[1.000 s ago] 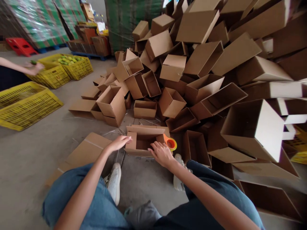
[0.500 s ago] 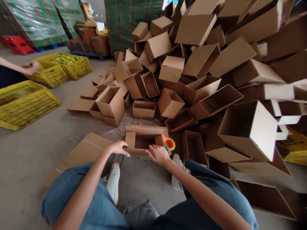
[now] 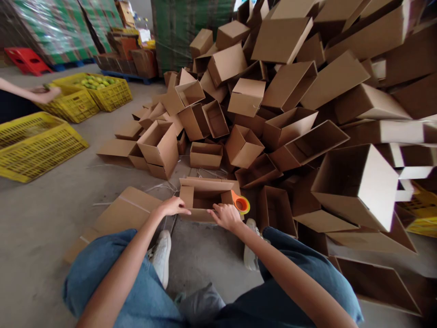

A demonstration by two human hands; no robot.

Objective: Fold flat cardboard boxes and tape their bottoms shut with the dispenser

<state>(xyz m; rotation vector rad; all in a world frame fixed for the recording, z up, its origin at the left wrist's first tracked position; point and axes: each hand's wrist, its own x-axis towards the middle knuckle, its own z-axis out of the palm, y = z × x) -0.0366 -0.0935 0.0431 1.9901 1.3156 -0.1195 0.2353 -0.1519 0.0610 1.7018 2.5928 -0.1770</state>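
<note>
A small open cardboard box (image 3: 205, 197) sits on the concrete floor between my feet, its flaps up. My left hand (image 3: 172, 207) grips the near flap at its left end, fingers curled over the edge. My right hand (image 3: 225, 215) holds the same near flap further right, fingers bent on the cardboard. An orange tape dispenser (image 3: 241, 203) rests against the box's right side, just beyond my right hand.
A tall heap of empty cardboard boxes (image 3: 307, 100) fills the right and back. Flattened cardboard (image 3: 123, 214) lies to my left. Yellow crates (image 3: 37, 143) stand at the left; another person's hand (image 3: 43, 94) reaches over one. A far crate holds green fruit (image 3: 94, 83).
Both my hands moved from hovering at the box's sides onto its near flap and closed on it. The other person's hand shifted slightly over the crates.
</note>
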